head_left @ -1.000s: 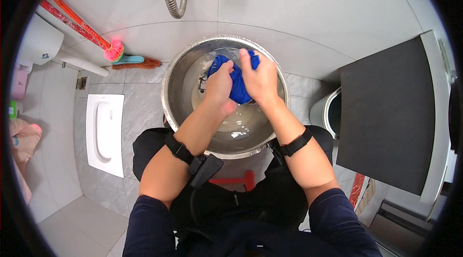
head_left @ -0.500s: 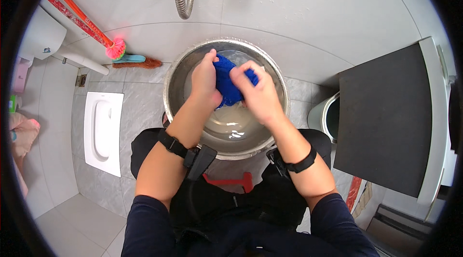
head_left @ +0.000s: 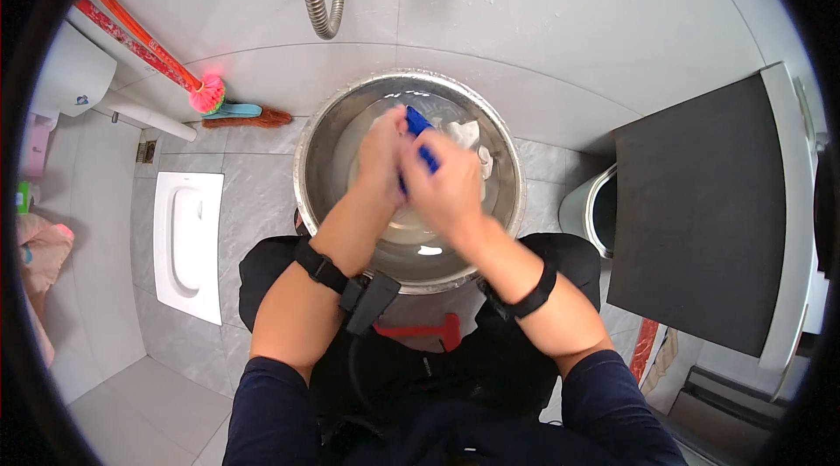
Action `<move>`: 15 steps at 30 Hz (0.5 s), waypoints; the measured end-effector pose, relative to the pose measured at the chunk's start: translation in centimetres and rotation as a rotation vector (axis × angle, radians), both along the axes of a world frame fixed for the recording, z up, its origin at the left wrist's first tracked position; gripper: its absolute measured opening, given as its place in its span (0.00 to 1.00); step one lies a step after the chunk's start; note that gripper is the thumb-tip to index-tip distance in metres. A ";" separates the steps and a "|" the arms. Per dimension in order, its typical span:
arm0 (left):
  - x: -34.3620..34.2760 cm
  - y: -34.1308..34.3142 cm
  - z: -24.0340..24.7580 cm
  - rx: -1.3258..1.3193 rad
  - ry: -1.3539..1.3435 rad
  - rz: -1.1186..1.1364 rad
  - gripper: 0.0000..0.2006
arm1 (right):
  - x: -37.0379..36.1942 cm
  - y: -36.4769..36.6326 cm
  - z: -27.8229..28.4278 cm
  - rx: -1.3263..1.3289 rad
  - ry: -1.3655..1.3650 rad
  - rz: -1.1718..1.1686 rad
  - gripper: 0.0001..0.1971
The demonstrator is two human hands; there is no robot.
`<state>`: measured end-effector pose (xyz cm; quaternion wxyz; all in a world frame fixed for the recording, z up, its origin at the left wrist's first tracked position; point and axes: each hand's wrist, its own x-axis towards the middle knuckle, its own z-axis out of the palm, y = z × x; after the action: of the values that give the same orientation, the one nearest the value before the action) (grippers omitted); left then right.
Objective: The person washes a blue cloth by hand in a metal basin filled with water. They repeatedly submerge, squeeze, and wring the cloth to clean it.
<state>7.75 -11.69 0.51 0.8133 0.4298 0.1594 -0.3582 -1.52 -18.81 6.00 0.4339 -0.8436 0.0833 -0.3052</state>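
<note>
Right hand [head_left: 444, 184] shifted inward, blurred, blue cloth [head_left: 417, 121] mostly hidden

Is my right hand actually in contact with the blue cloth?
Touching. The head view shows the right hand curled against the blue cloth, with blue fabric showing within its grip; the fingertips themselves are blurred.

A blue cloth [head_left: 416, 121] is bunched over the metal basin [head_left: 320, 170].

Gry tiled flr [head_left: 254, 151] holds metal basin [head_left: 318, 177] w/ bin [head_left: 577, 217] nearby.
</note>
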 end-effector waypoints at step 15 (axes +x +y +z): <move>-3.1 -1.5 3.8 0.070 0.025 -0.056 0.15 | 2.8 -8.7 -2.9 0.546 0.181 -0.204 0.15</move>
<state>4.68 -13.19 4.34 0.7854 0.4578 0.1698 -0.3804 1.23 -27.46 3.07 0.6026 -0.7068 0.2850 -0.2369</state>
